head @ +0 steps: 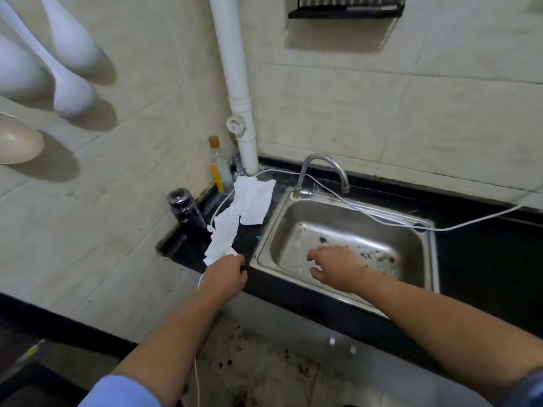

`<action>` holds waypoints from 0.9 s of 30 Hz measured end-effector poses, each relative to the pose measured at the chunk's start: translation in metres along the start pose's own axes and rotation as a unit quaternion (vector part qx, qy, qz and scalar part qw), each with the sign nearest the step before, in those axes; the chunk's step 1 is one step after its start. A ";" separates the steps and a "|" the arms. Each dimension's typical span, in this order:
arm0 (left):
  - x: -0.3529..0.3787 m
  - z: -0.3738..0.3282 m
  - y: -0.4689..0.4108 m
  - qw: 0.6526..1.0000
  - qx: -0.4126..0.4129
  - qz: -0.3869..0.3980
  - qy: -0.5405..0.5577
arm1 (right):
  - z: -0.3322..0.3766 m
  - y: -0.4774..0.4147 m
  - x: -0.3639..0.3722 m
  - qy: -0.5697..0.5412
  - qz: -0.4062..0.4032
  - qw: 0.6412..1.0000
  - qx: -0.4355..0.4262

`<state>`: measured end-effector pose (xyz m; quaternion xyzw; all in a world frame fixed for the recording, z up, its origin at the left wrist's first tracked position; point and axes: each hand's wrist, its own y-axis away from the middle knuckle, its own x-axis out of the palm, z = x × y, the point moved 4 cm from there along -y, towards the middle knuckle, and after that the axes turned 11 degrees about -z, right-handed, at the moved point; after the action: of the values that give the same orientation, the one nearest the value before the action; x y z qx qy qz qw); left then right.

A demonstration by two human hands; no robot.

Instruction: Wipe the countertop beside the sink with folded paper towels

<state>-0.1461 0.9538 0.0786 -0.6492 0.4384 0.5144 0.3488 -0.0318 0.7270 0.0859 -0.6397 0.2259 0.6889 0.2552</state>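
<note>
A kitchen corner seen from above, over one person's two bare forearms.

A black countertop (484, 254) runs ahead of both hands. Set into it, one stainless-steel sink (338, 221) lies directly under the right hand (335, 267), its floor speckled with brown scraps. That hand hovers over the basin with fingers loosely spread, holding nothing.

One thick white drainpipe (238, 69) rises up the tiled wall, well beyond the left hand (224, 274). One curved metal faucet (323, 160) stands at the sink's far rim, beyond the right hand.

The paper towels (252, 201) lie as one crumpled white strip on the narrow stretch of counter to the left of the sink. They run from the foot of the pipe back to the left hand, which has its fingers curled round their near end. How many sheets the strip has cannot be told.

Far to the left of the left hand, high on the wall, hang four blurred utensils: three white, one beige. One black wire rack (346, 7) sits high above the right hand.

Two bottles stand beyond the left hand: one dark metal flask (186, 208) and, farther back, one clear bottle (219, 168) with an orange cap. One thin white cable (470, 223) trails across the sink's far side and off to the right.
</note>
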 end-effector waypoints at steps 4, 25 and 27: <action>0.013 0.013 -0.035 1.000 -0.021 -0.004 -0.022 | -0.007 -0.040 0.019 -0.015 0.019 1.000 -0.010; 0.083 0.076 -0.176 0.980 -0.115 0.105 -0.123 | -0.049 -0.182 0.115 -0.095 0.115 0.989 -0.019; 0.087 0.079 -0.185 0.984 -0.077 0.104 -0.125 | -0.051 -0.182 0.122 -0.095 0.132 0.987 0.011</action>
<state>0.0047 1.0761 -0.0237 -0.5560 0.4153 0.6571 0.2943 0.1177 0.8414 -0.0370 -0.5333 0.2906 0.7716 0.1894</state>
